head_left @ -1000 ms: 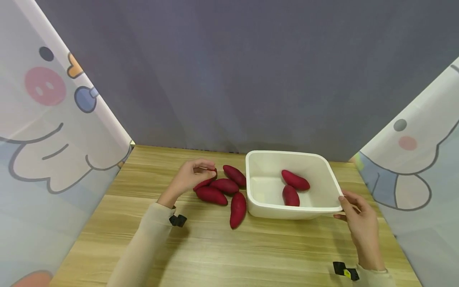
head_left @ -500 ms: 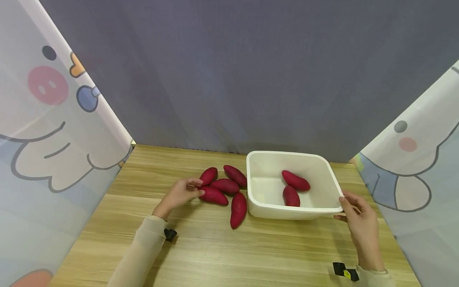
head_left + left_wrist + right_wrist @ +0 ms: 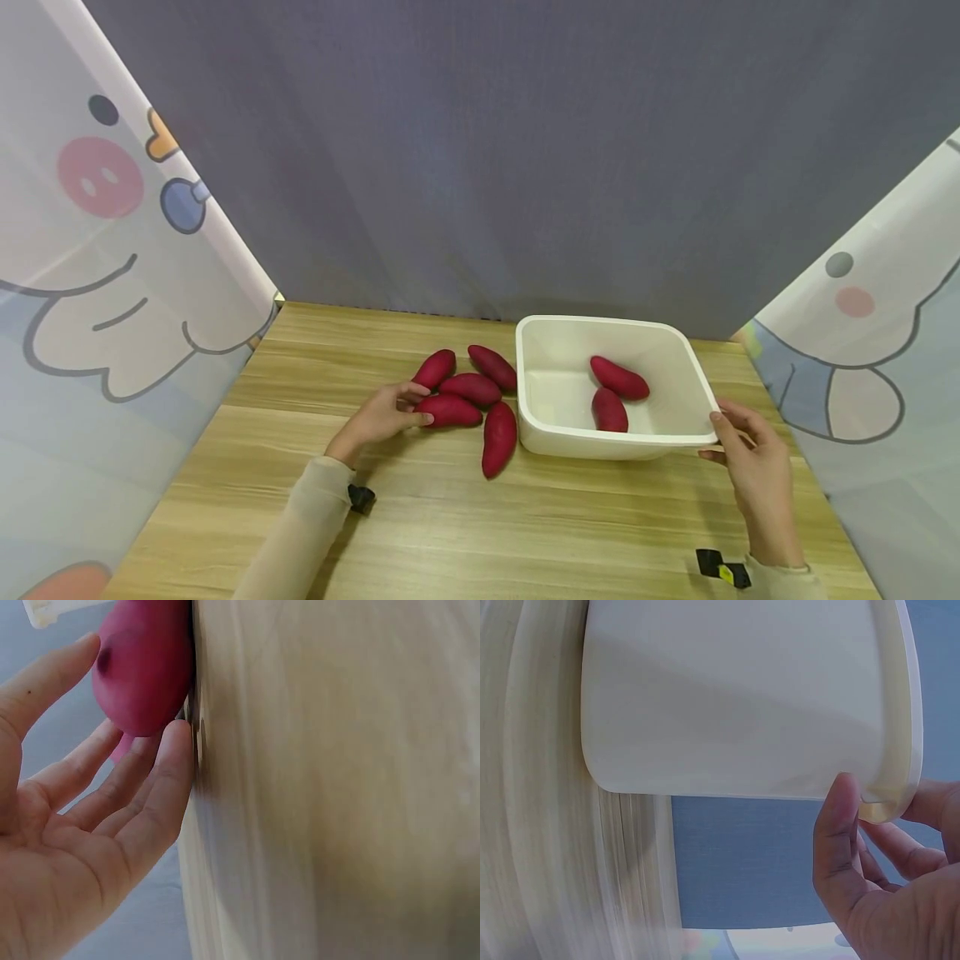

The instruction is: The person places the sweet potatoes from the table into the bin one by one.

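In the head view my left hand (image 3: 382, 414) is at the left end of a dark red sweet potato (image 3: 453, 411), its thumb on the near side and the fingers on the far side. The left wrist view has the thumb against the rounded end of this sweet potato (image 3: 142, 667), with the fingers reaching along its other side by the wooden table. My right hand (image 3: 756, 467) grips the near right corner of a white plastic bin (image 3: 600, 446). Up close, the right thumb presses below the bin's rim (image 3: 909, 720) and the fingers hook over it.
Several more sweet potatoes, one of them the nearest (image 3: 498, 439), lie clustered on the wooden table (image 3: 465, 533) left of the bin. Two sweet potatoes, the upper one (image 3: 619, 378) tilted, lie inside the bin. A grey curtain (image 3: 480, 167) hangs behind, with cartoon-printed cloths at both sides.
My left hand has left the upper left sweet potato and come nearer to the one below it, whose right end has swung slightly away from me. The right hand stays on the bin.
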`<move>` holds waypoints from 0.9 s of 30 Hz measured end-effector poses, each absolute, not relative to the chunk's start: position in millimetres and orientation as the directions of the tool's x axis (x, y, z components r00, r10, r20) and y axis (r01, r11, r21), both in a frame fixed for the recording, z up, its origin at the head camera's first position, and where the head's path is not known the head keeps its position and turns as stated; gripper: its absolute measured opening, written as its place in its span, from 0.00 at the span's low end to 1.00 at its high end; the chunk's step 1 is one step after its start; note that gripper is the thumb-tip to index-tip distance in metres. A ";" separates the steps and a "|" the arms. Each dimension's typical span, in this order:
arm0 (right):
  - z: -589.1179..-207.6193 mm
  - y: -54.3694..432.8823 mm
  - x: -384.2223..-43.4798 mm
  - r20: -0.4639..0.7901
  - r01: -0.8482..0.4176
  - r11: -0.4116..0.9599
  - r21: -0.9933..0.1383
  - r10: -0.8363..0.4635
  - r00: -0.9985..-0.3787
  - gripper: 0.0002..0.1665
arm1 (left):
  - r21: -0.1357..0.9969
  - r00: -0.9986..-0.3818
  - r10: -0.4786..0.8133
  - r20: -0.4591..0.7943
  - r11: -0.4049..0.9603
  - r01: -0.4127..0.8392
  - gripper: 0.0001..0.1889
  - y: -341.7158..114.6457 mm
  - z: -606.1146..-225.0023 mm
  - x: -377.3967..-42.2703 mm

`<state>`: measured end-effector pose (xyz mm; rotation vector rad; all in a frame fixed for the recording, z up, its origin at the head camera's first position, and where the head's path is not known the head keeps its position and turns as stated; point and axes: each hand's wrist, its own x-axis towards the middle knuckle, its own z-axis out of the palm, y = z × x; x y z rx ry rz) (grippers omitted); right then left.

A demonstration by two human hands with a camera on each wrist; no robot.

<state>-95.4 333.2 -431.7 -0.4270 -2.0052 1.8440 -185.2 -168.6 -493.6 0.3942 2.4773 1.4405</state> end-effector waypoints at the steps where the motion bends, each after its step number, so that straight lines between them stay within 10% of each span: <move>1: -431.8 333.1 -95.2 0.072 -0.033 0.091 -0.995 0.468 -0.881 0.17 | 0.872 -0.931 0.358 -0.072 0.475 0.115 0.24 -168.2 -494.5 -185.1; 27: -429.6 331.6 -94.1 0.057 -0.016 0.091 -0.996 0.465 -0.884 0.18 | 0.927 -0.945 0.297 -0.136 0.375 -0.015 0.29 -168.7 -492.1 -182.6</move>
